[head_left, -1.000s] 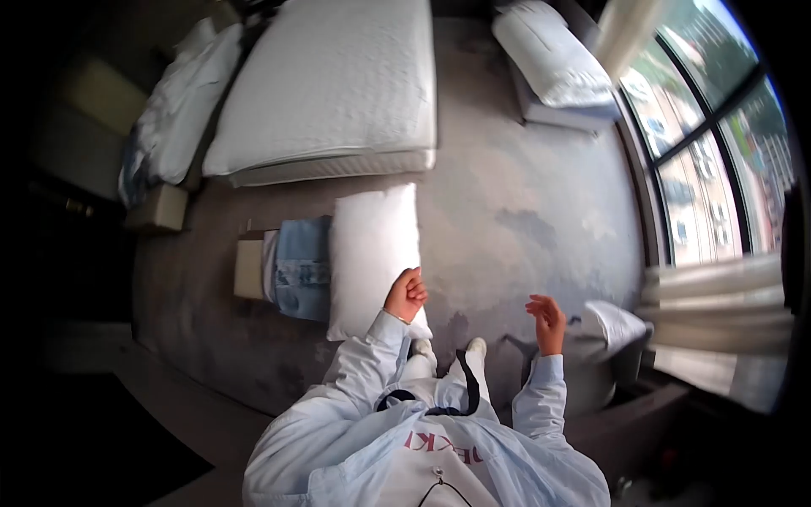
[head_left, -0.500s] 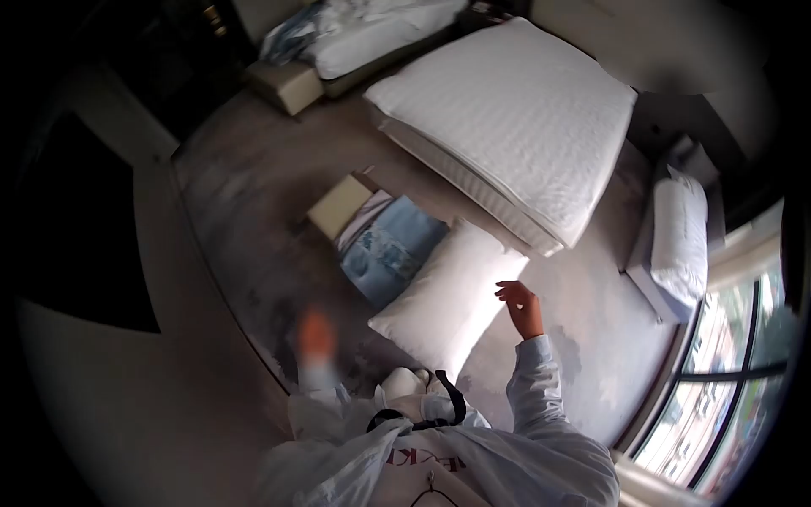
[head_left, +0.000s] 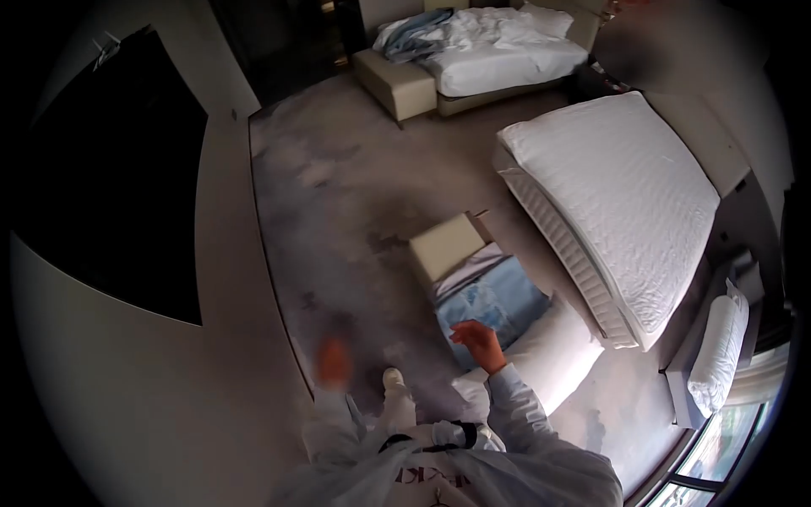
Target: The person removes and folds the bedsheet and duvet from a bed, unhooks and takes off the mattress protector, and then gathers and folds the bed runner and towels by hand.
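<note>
My right hand [head_left: 480, 345] is in the air, with its fingers loosely bent and apart and nothing in them. From this view it overlaps a blue patterned cloth [head_left: 517, 291] and the edge of a white pillow [head_left: 562, 351]. The cloth lies over a beige bench [head_left: 445, 247], next to a pale folded cloth [head_left: 470, 272], and the pillow rests at the near end. To the left, my left hand [head_left: 334, 363] hangs above the carpet, smeared by motion; its fingers cannot be made out.
A bare white mattress [head_left: 617, 186] stands to the right. Farther back is a bed [head_left: 507, 72] with rumpled bedding and a beige bench [head_left: 395, 83] at its foot. A rolled white bundle [head_left: 720, 351] lies by the window. A wall with a black screen [head_left: 127, 177] runs along my left.
My view has swung left, so the mattress and pillow sit farther right and more of the far bed shows. One foot is stepping forward. My right hand now overlaps the blue cloth in view.
</note>
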`<action>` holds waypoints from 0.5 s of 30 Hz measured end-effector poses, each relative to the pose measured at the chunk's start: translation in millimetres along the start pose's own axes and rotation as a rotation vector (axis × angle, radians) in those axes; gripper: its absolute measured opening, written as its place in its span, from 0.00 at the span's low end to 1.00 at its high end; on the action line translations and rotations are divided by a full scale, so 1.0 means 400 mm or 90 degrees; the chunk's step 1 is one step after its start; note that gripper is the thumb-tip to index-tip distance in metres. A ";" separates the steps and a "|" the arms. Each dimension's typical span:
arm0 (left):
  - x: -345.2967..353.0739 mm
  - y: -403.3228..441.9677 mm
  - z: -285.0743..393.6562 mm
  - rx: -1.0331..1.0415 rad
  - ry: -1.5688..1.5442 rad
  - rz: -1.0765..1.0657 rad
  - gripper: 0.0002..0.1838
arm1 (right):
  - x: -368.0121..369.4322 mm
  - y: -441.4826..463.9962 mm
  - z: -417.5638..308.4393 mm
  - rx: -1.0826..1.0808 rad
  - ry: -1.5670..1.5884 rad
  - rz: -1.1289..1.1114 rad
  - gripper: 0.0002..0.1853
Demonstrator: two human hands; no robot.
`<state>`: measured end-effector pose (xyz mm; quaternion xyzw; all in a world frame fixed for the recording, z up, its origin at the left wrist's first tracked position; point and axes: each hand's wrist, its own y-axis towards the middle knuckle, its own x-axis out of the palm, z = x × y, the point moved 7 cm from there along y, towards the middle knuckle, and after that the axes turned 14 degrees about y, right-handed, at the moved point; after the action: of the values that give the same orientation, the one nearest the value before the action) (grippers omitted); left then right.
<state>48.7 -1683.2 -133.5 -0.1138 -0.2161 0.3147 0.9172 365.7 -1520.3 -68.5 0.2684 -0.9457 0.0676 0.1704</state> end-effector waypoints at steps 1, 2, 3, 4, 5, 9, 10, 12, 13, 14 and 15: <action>-0.054 0.062 0.045 0.190 0.546 -0.110 0.09 | 0.068 0.052 0.016 0.031 0.016 -0.033 0.16; -0.068 0.075 0.097 0.181 0.541 -0.096 0.09 | 0.129 0.106 0.025 0.061 0.029 -0.071 0.15; -0.047 0.102 0.173 0.087 0.283 -0.133 0.12 | 0.169 0.161 0.033 0.064 0.026 -0.089 0.15; -0.023 0.135 0.234 0.001 0.025 -0.170 0.15 | 0.202 0.213 0.047 0.065 0.039 -0.100 0.13; -0.051 0.176 0.283 0.021 0.168 -0.019 0.16 | 0.232 0.268 0.055 0.070 0.054 -0.108 0.12; -0.082 0.312 0.424 0.027 0.172 0.073 0.18 | 0.229 0.455 -0.004 0.075 0.060 -0.046 0.10; -0.053 0.356 0.440 0.032 0.173 0.065 0.18 | 0.222 0.501 -0.045 0.081 0.022 -0.021 0.10; -0.049 0.447 0.456 -0.030 0.168 0.134 0.19 | 0.179 0.607 -0.088 0.067 0.004 0.029 0.10; -0.079 0.522 0.428 -0.024 0.219 0.122 0.18 | 0.139 0.671 -0.080 0.049 -0.021 0.054 0.10; -0.137 0.594 0.368 -0.024 0.231 0.130 0.18 | 0.100 0.726 -0.061 0.036 -0.041 0.082 0.11; -0.198 0.666 0.317 0.024 0.511 0.168 0.09 | 0.075 0.785 -0.060 0.029 -0.048 0.109 0.11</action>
<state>-207.5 -1516.9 -139.2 -0.2369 0.1804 0.3640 0.8825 181.9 -1263.6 -46.7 0.1925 -0.9692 0.0930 0.1218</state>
